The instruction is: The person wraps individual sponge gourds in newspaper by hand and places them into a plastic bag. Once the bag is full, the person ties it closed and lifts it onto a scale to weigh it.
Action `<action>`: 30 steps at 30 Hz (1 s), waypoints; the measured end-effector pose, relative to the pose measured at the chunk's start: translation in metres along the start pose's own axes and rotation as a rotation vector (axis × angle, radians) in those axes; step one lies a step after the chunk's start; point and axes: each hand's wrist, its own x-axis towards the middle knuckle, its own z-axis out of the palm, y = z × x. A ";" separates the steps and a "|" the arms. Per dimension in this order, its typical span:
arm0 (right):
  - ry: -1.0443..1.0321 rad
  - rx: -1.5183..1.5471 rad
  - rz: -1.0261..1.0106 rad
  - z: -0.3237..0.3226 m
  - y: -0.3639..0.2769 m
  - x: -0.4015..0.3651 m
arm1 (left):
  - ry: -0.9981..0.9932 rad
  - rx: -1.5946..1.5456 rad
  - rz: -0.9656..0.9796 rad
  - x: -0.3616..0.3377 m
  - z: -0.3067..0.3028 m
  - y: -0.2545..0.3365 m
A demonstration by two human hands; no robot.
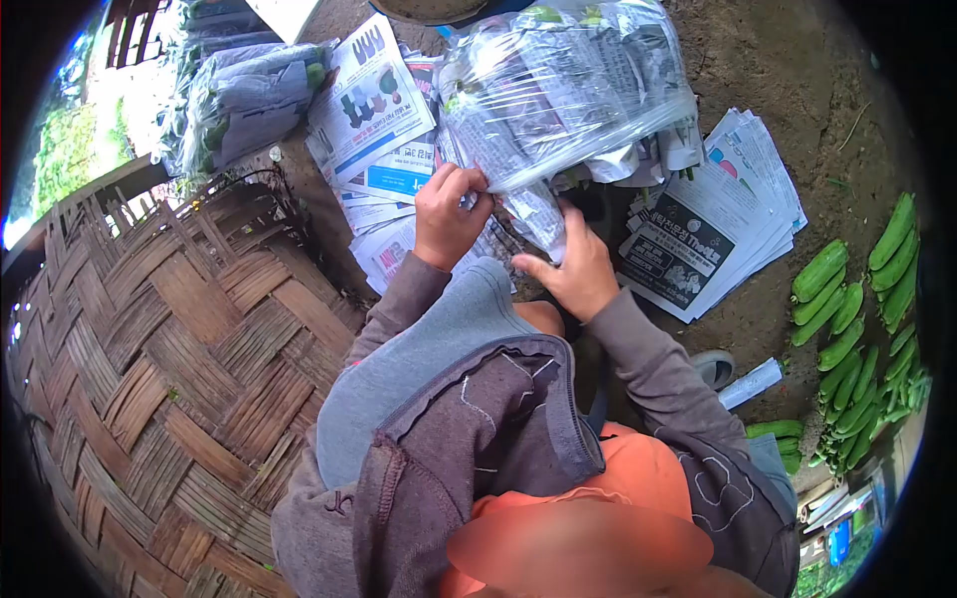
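Observation:
A clear plastic bag point(578, 90) full of newspaper-wrapped bundles lies in front of me. My left hand point(451, 211) is at the bag's near left edge, its fingers curled and pinching the plastic. On the other side of one paper-wrapped roll point(533, 214), my right hand point(578, 264) has its thumb and fingers spread around the roll's near end, touching it. The roll sticks out of the bag's opening between my two hands. Printed sheets point(374, 110) lie to the left of the bag, and another stack of sheets point(733, 219) to the right.
Long green vegetables point(847, 384) lie in rows on the dirt ground at the right. A woven bamboo surface point(189, 389) fills the left side. Another bag of wrapped bundles point(254, 95) sits at the upper left. One loose wrapped roll point(750, 385) lies near my right sleeve.

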 end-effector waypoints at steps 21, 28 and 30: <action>-0.403 1.434 0.608 0.027 -0.008 0.028 | 0.006 0.049 0.092 0.008 -0.009 0.003; -0.352 1.414 0.642 0.065 -0.011 0.028 | 0.085 0.050 -0.134 -0.004 0.001 -0.025; -0.313 1.498 0.594 0.061 -0.019 0.027 | 0.149 -0.093 -0.197 0.007 0.002 -0.016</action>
